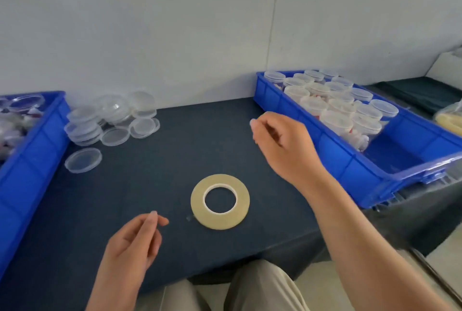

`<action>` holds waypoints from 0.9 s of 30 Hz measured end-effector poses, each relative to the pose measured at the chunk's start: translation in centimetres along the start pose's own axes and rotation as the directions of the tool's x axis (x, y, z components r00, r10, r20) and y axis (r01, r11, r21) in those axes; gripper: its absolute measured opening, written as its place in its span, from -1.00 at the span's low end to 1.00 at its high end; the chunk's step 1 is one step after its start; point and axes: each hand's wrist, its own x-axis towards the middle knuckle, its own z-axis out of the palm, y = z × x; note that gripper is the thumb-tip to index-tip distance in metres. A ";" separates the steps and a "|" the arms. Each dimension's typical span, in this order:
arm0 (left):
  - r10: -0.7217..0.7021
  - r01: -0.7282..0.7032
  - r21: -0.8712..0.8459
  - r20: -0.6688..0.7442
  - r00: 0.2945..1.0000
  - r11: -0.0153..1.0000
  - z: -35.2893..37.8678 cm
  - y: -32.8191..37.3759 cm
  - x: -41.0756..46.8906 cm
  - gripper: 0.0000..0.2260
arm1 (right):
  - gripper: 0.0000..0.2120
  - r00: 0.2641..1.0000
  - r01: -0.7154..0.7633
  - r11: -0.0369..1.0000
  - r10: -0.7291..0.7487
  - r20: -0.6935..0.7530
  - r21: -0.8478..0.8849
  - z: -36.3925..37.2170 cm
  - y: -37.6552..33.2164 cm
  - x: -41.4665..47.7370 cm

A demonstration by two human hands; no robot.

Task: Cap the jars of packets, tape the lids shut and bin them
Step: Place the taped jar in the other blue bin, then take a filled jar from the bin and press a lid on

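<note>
Head view: my left hand [135,243] and right hand [283,144] loosely curled, empty; between them, a tape roll [196,202], likely light and stiff, which I'd pinch by its rim.

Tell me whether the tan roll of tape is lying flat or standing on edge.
Lying flat: the tan roll of tape shows its full ring face, the dark blue tabletop visible through its hole.

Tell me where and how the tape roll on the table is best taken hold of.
Probably come from above: the tape roll lies flat, its hole facing up. Put a thumb in the hole and fingers on the outer rim, away from the loose end at its left.
</note>
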 end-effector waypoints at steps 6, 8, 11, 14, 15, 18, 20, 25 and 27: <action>0.017 -0.016 0.135 -0.008 1.000 0.991 -1.3 0.4 -1.1 -0.47 | -0.53 0.938 -0.221 0.957 0.156 0.309 0.190 14.5 -1.9 -6.4; 0.043 -0.042 0.153 -0.008 0.999 0.987 -1.9 0.7 -1.2 -0.50 | -0.50 0.931 -0.160 0.971 0.088 0.354 0.180 17.8 -1.9 -8.0; 0.085 -0.083 0.224 0.001 0.996 0.971 -3.6 1.2 -1.6 -0.51 | -0.51 0.914 0.000 0.996 -0.036 0.404 0.089 20.0 -1.4 -9.4; 0.123 -0.119 0.302 0.007 0.992 0.946 -5.9 2.6 -2.3 -0.58 | -0.54 0.887 0.260 0.966 -0.243 0.393 0.011 20.5 -0.8 -10.4; 0.137 -0.133 0.331 0.010 0.990 0.934 -6.8 3.3 -2.4 -0.62 | -0.55 0.865 0.351 0.936 -0.320 0.388 -0.010 20.6 -0.8 -10.7; 0.176 -0.155 0.401 -0.018 0.984 0.903 -10.2 5.6 -2.3 -0.66 | -0.57 0.800 0.511 0.858 -0.454 0.393 -0.049 21.2 -0.8 -11.3; 0.192 -0.130 0.469 -0.087 0.977 0.874 -13.6 7.5 -1.0 -0.64 | -0.57 0.797 0.530 0.846 -0.472 0.376 -0.061 21.4 -0.8 -11.3; 0.232 0.050 0.746 -0.270 0.935 0.664 -23.3 10.6 8.5 -0.78 | -0.56 0.817 0.507 0.859 -0.452 0.359 -0.070 21.6 -0.6 -11.1; 0.235 0.152 0.878 -0.283 0.930 0.454 -26.8 10.6 13.3 -0.83 | -0.56 0.814 0.511 0.858 -0.462 0.353 -0.056 21.6 -0.8 -11.1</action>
